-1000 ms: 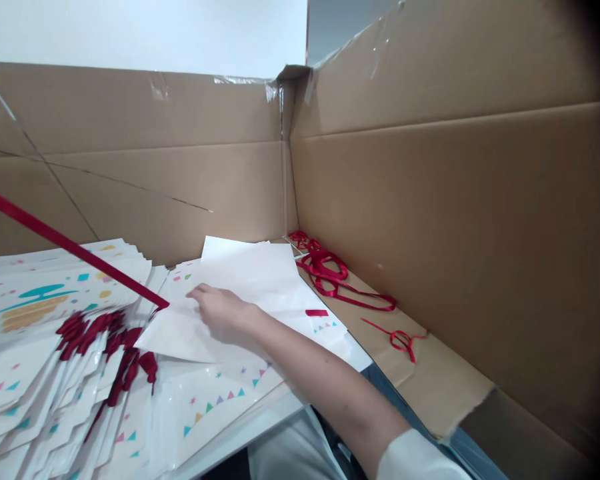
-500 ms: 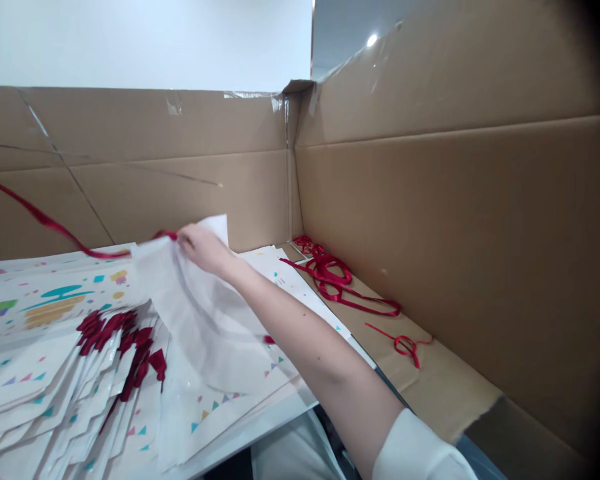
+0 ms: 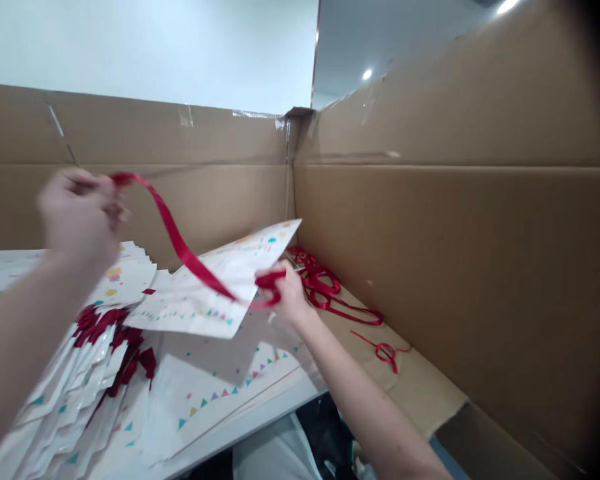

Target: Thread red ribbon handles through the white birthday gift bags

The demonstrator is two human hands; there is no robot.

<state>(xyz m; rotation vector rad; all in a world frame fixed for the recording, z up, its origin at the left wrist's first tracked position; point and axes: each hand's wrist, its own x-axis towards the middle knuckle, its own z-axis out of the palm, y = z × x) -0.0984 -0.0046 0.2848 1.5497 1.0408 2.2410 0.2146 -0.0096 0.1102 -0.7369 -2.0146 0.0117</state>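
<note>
Cardboard box walls (image 3: 430, 267) run along the far and right sides here, with a white bench underneath. My view: the left hand (image 3: 80, 210) is up high and a bit blurry, fingers pinched on a red ribbon (image 3: 177, 233). The right hand (image 3: 286, 293) has its fingers closed on the ribbon right at the edge of a printed white bag (image 3: 230, 280), which is held up tilted over a stack of bags (image 3: 65, 393). Off right, there's a ribbon tangle (image 3: 320, 283) and a small loop (image 3: 385, 353) lying on cardboard.
</note>
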